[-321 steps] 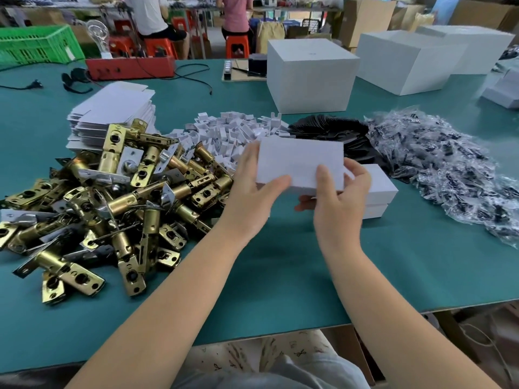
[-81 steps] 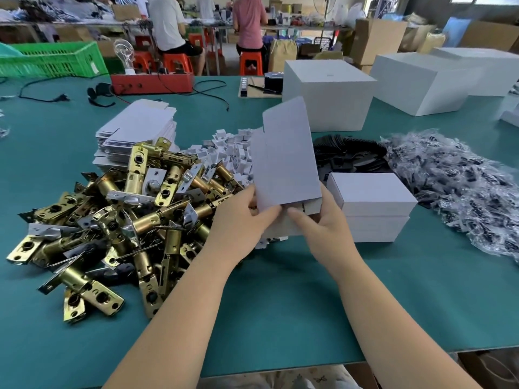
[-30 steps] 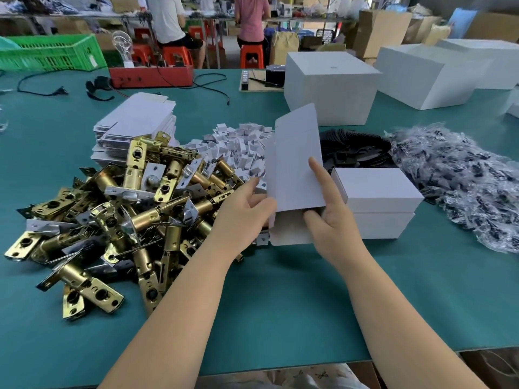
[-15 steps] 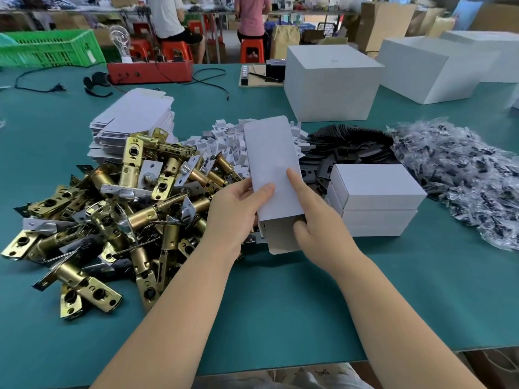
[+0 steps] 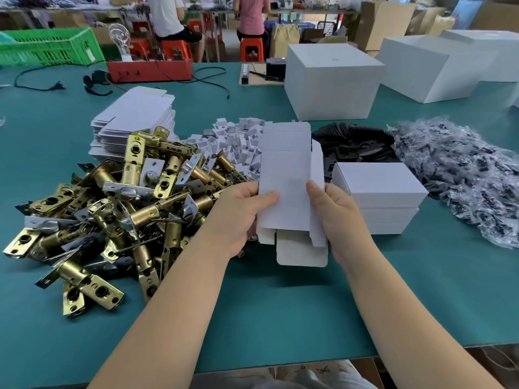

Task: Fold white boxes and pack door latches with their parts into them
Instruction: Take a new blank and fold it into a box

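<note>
A white box blank (image 5: pixel 286 175), partly squared up with its end flaps loose, stands lengthwise between my hands above the green table (image 5: pixel 280 304). My left hand (image 5: pixel 238 214) grips its left edge with the thumb on the front face. My right hand (image 5: pixel 337 214) grips its right side, thumb on the front. A big heap of brass door latches (image 5: pixel 118 209) lies to the left. Behind it sits a stack of flat white blanks (image 5: pixel 134 119). Two closed white boxes (image 5: pixel 379 197) are stacked just right of my hands.
Small white card inserts (image 5: pixel 236 138) are piled behind the box, black plates (image 5: pixel 354 141) beside them, and bagged parts (image 5: pixel 463 175) at the right. Large white cartons (image 5: pixel 331 82) stand at the back, with a red box (image 5: pixel 148 70), cables and a green crate (image 5: pixel 47 46). People sit beyond the table.
The flat blank has been opened into a box shape and swung from tilted to straight. My right hand moved from the front face to the right side.
</note>
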The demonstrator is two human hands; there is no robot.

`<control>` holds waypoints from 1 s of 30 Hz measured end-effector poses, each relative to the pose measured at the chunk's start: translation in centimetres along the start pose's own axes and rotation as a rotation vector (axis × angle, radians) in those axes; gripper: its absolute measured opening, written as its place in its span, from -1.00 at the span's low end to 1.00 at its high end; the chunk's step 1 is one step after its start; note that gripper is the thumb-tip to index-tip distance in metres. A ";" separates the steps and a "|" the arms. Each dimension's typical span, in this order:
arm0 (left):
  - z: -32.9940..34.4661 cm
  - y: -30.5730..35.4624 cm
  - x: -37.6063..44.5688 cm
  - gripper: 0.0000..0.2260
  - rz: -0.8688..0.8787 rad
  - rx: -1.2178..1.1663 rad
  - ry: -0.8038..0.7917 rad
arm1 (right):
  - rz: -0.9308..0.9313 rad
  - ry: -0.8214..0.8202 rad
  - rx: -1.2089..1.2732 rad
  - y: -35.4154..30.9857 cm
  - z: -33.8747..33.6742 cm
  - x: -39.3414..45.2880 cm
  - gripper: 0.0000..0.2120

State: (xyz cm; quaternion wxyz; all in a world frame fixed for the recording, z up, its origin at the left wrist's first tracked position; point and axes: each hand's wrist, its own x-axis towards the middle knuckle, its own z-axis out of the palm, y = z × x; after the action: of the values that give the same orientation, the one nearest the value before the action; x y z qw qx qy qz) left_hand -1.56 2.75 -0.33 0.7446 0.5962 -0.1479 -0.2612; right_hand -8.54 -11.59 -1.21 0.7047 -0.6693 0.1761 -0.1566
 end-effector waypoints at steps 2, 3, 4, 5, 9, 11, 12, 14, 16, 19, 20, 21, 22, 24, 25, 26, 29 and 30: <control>-0.4 0.4 0.0 -0.82 -0.067 -0.056 -0.029 | 0.002 0.004 0.027 0.4 -0.1 0.2 -0.56; -0.5 0.6 0.0 -0.83 -0.094 -0.077 -0.015 | -0.004 0.006 0.028 0.7 -0.2 0.4 -0.69; -0.5 0.6 0.1 -0.86 -0.110 -0.082 0.025 | -0.007 0.002 0.018 0.9 -0.3 0.4 -0.81; -0.4 0.6 0.1 -0.87 -0.111 -0.071 0.085 | -0.013 -0.011 0.016 1.0 -0.3 0.3 -0.89; 0.1 0.0 0.1 -0.70 0.113 0.192 0.277 | -0.052 -0.098 -0.010 0.8 0.1 -0.1 -0.91; 0.2 0.0 -0.1 -0.70 0.183 0.263 0.302 | -0.089 -0.042 -0.126 0.7 0.5 -0.3 -0.70; 0.2 0.0 -0.2 -0.68 0.200 0.277 0.301 | -0.097 -0.001 -0.172 0.6 0.6 -0.3 -0.58; 0.3 0.0 -0.2 -0.62 0.209 0.289 0.271 | -0.107 0.056 -0.178 0.6 0.6 -0.3 -0.53; 0.5 0.0 -0.3 -0.55 0.215 0.297 0.224 | -0.124 0.100 -0.190 0.6 0.4 -0.1 -0.57; 0.7 0.0 -0.5 -0.53 0.223 0.297 0.202 | -0.161 0.158 -0.275 0.7 0.5 0.0 -0.62; 0.8 -0.1 -0.5 -0.53 0.219 0.293 0.203 | -0.168 0.168 -0.299 0.8 0.5 0.0 -0.62; 0.9 -0.1 -0.6 -0.54 0.210 0.289 0.206 | -0.179 0.175 -0.326 0.8 0.5 0.1 -0.62; 1.0 0.0 -0.6 -0.55 0.198 0.281 0.211 | -0.192 0.185 -0.354 0.8 0.5 0.1 -0.63; 1.2 0.1 -0.7 -0.56 0.172 0.245 0.216 | -0.223 0.201 -0.367 0.7 0.4 0.0 -0.63; 1.3 0.0 -0.7 -0.56 0.161 0.229 0.214 | -0.235 0.206 -0.357 0.7 0.4 0.0 -0.63; 1.3 -0.1 -0.6 -0.58 0.155 0.226 0.214 | -0.243 0.210 -0.347 0.7 0.5 -0.1 -0.64; 1.2 -0.4 -0.4 -0.66 0.139 0.218 0.196 | -0.262 0.230 -0.330 0.7 0.5 -0.3 -0.63; 1.2 -0.4 -0.4 -0.62 0.123 0.208 0.179 | -0.270 0.240 -0.325 0.6 0.5 -0.3 -0.62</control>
State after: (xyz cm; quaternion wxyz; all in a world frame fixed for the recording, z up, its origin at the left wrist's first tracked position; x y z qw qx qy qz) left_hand -2.63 1.94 -0.33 0.7037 0.6807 -0.1435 -0.1443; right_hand -8.63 -10.98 -1.81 0.5343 -0.7681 0.1903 -0.2973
